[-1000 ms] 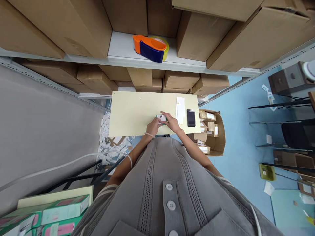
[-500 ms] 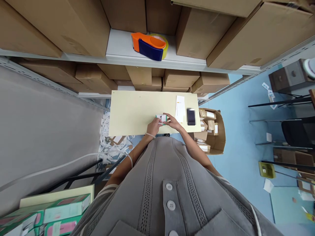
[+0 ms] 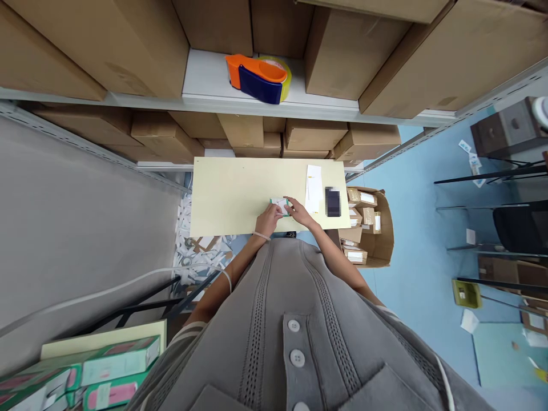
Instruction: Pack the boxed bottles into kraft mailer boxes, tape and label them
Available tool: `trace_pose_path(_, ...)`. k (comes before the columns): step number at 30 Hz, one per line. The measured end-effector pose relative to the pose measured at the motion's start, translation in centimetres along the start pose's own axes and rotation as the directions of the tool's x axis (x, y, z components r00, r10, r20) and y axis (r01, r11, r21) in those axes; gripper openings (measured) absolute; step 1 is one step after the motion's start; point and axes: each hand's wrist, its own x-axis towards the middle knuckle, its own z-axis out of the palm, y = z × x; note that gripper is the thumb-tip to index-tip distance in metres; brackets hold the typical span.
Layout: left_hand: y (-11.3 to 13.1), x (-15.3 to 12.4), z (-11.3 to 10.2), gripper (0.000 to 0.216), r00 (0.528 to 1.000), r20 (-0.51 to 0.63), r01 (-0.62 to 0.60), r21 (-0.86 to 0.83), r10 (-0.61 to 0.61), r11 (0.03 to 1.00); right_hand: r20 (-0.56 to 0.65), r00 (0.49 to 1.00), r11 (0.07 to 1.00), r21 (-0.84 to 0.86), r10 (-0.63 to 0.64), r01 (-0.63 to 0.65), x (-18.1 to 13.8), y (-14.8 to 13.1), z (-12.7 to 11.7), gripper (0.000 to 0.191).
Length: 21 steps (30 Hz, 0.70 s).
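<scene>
Both my hands meet over a small white and green box [image 3: 279, 204] on the pale yellow table [image 3: 231, 194]. My left hand [image 3: 268, 220] grips the box from its near side, fingers curled round it. From the right, my right hand [image 3: 299, 213] pinches the same box with its fingertips. A white paper slip [image 3: 314, 189] and a dark phone [image 3: 333, 201] lie on the table just right of my hands.
An orange and blue tape dispenser [image 3: 258, 77] rests on the shelf above, between brown cartons [image 3: 342, 57]. An open cardboard box [image 3: 371, 227] of small parcels stands on the blue floor right of the table. Paper scraps [image 3: 192, 251] litter the floor at left. Green and pink boxes [image 3: 98, 374] lie at bottom left.
My hands have stayed on the small box and shifted only slightly. My right fingers have closed in nearer to it. The view has drifted a little.
</scene>
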Motion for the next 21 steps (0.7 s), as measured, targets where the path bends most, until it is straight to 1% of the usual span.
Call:
trace_pose_path(3, -0.9, 0.1, 0.4, 0.014, 0.995, -0.093, 0.005, -0.145, -0.019, 0.989, -0.050, 0.999, 1.000, 0.026, 0.015, -0.014, 0.0, 0.4, 0.5, 0.047)
trace_pose_path(6, -1.7, 0.2, 0.8, 0.023, 0.976, -0.177, 0.072, -0.279, -0.125, 0.958, -0.076, 0.997, 0.999, 0.032, 0.011, -0.008, 0.1, 0.7, 0.9, 0.047)
trace_pose_path(8, -2.0, 0.2, 1.0, 0.029, 0.959, -0.195, 0.127, -0.350, -0.205, 0.928, -0.075, 0.997, 0.999, 0.035, 0.013, -0.010, 0.0, 0.8, 0.9, 0.047)
trace_pose_path(9, -2.0, 0.1, 1.1, 0.032, 0.952, -0.186, 0.154, -0.390, -0.242, 0.908, -0.075, 0.997, 0.999, 0.034, 0.014, -0.011, 0.0, 0.9, 0.9, 0.047)
trace_pose_path(11, -2.0, 0.0, 1.1, 0.035, 0.941, -0.128, 0.219, -0.480, -0.314, 0.850, -0.079, 0.997, 1.000, 0.026, 0.015, -0.013, -0.1, 0.9, 0.8, 0.047)
trace_pose_path(14, -1.7, 0.0, 1.1, 0.040, 0.913, 0.016, 0.342, -0.578, -0.408, 0.741, -0.082, 0.996, 1.000, 0.014, 0.018, -0.017, -0.2, 0.9, 0.8, 0.047)
trace_pose_path(16, -1.4, 0.1, 1.0, 0.045, 0.882, 0.092, 0.422, -0.590, -0.463, 0.688, -0.080, 0.997, 1.000, 0.014, 0.019, -0.018, -0.3, 0.8, 0.7, 0.047)
trace_pose_path(19, -0.9, 0.4, 0.9, 0.048, 0.813, 0.196, 0.549, -0.571, -0.548, 0.610, -0.079, 0.997, 1.000, 0.014, 0.018, -0.017, -0.4, 0.7, 0.8, 0.046)
trace_pose_path(21, -0.7, 0.6, 0.9, 0.048, 0.781, 0.237, 0.596, -0.561, -0.578, 0.575, -0.078, 0.997, 1.000, 0.010, 0.017, -0.016, -0.5, 0.7, 0.8, 0.047)
